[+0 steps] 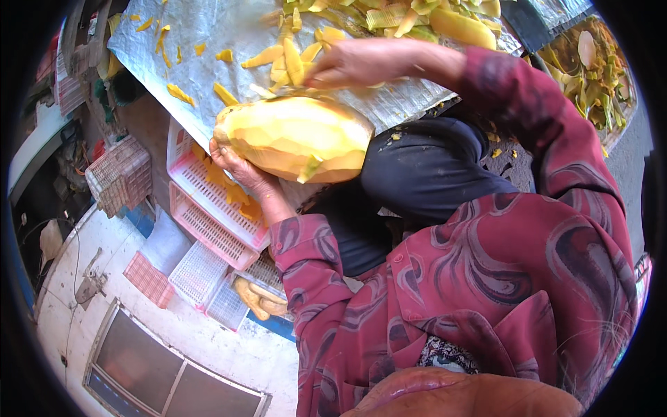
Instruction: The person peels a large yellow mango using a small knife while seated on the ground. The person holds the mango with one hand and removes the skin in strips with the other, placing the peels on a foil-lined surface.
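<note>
A large pumpkin-like fruit [297,138], peeled to pale yellow-orange over the side that shows, lies across the near edge of a table covered with a silvery plastic sheet [208,31]. My left hand [241,168] supports its left end from below, palm against the flesh. One strip of peel [310,168] clings to its lower side. Just beyond the fruit's upper side is my right hand [349,62], fingers curled and blurred by motion. A thin blurred tool seems to be in it, along the fruit's upper edge; its kind cannot be told.
Peel strips [293,61] lie on the sheet, with a larger heap [417,18] at the back. A pink plastic crate [208,182] below left holds orange pieces. More plastic baskets [200,271] stand near a white wall. Another container of peelings [589,78] is at the right.
</note>
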A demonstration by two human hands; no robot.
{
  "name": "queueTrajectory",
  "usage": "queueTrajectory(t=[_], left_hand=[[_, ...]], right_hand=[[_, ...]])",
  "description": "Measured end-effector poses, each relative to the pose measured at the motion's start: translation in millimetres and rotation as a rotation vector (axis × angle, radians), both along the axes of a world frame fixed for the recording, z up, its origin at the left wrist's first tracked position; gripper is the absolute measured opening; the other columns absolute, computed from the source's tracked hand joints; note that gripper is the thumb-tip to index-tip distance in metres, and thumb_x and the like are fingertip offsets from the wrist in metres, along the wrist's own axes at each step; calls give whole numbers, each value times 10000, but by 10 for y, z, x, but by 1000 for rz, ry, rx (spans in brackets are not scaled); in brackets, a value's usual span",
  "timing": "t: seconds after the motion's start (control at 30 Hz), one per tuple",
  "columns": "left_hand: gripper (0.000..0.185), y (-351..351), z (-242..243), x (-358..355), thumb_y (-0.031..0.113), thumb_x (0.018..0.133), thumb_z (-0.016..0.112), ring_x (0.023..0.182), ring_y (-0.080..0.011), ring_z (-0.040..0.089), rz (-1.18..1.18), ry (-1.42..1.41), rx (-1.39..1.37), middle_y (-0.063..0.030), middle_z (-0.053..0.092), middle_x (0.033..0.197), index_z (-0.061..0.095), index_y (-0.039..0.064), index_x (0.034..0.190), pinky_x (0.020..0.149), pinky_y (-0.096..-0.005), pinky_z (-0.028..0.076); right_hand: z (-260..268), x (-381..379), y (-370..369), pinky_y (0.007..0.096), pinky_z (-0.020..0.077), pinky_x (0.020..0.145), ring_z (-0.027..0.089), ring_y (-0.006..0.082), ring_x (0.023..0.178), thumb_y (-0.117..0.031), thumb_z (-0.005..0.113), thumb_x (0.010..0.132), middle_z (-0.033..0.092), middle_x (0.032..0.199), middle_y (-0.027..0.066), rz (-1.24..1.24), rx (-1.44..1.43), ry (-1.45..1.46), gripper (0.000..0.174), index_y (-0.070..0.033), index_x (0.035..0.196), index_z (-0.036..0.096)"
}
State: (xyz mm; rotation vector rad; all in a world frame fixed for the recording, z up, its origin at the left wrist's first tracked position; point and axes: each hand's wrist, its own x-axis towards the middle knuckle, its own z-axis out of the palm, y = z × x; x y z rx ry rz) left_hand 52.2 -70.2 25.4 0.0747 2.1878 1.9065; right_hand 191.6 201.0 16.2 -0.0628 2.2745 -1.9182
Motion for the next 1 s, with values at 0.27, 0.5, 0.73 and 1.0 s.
queueTrajectory(t=[0.27, 0.5, 0.73, 1.0], left_hand=[[483, 18, -6, 3, 411, 1033, 417, 1258, -304, 474, -32, 10, 5, -155, 394, 1402, 323, 134, 1418, 1058, -459, 446], [483, 112, 121, 78, 415, 1038, 412, 1262, -312, 471, 9, -44, -36, -159, 389, 1412, 297, 169, 1437, 1059, -459, 449], [472, 68, 34, 0, 397, 1045, 418, 1236, -277, 496, 23, -36, 24, -147, 435, 1380, 311, 150, 1434, 1032, -425, 468], [475, 13, -1, -24, 392, 1044, 430, 1215, -274, 515, 28, -38, -12, -146, 438, 1371, 305, 155, 1436, 1016, -416, 482]], right_hand=[[300, 1470, 17, 400, 521, 898, 679, 335, 1031, -269, 578, 989, 704, 1133, 179, -162, 78, -287, 337, -94, 1265, 662], [179, 1048, 145, 362, 509, 918, 681, 271, 1038, -348, 539, 1026, 706, 1158, 171, -352, -20, -101, 401, -42, 1252, 664], [133, -637, -280, 400, 516, 858, 680, 316, 952, -320, 515, 1002, 720, 1055, 161, -73, 115, 137, 373, -49, 1195, 685], [298, 19, 327, 370, 532, 838, 687, 262, 924, -321, 545, 1017, 720, 1035, 179, 85, 186, 16, 388, 3, 1177, 685]])
